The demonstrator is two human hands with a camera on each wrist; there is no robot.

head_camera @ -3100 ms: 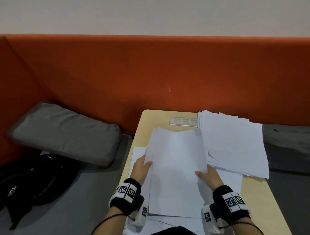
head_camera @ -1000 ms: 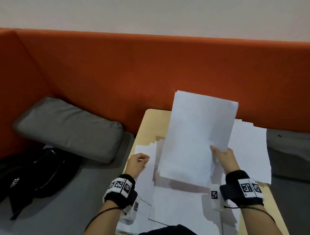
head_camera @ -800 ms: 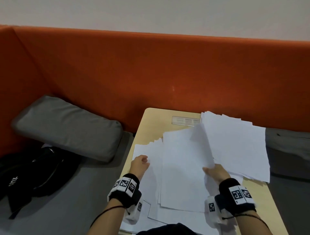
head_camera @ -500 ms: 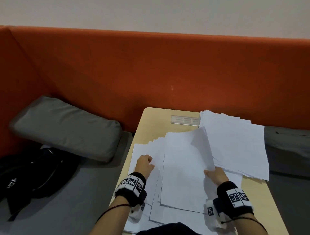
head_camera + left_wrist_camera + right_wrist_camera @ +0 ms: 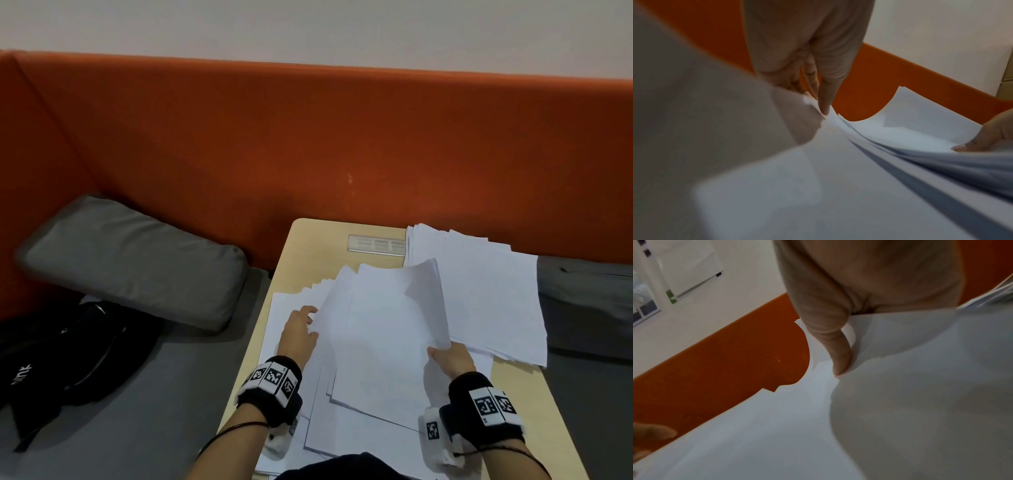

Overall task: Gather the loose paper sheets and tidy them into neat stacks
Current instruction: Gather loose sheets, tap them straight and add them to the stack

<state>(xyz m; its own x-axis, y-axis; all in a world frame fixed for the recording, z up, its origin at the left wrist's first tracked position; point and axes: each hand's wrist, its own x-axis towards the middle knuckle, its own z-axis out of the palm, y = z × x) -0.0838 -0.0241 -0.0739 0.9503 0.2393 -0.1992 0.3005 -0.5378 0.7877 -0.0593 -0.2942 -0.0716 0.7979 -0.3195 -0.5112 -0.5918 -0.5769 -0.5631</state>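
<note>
A bundle of white sheets [image 5: 383, 329] curves up off the small wooden table [image 5: 315, 240], over more loose sheets [image 5: 287, 308] fanned out beneath. My left hand [image 5: 298, 334] pinches the bundle's left edge [image 5: 830, 113]. My right hand [image 5: 448, 358] grips its right edge, thumb on top [image 5: 840, 360]. A larger, uneven stack of paper [image 5: 479, 291] lies on the table's far right corner, overhanging the edge.
An orange padded backrest [image 5: 308, 144] runs behind the table. A grey cushion [image 5: 133, 260] and a black jacket [image 5: 68, 349] lie on the grey seat to the left. A silver socket plate [image 5: 375, 244] is set in the table's far edge.
My right hand lifted a sheaf high, then brought it back down onto the loose sheets. My left hand slid right and took hold of the bundle's left edge.
</note>
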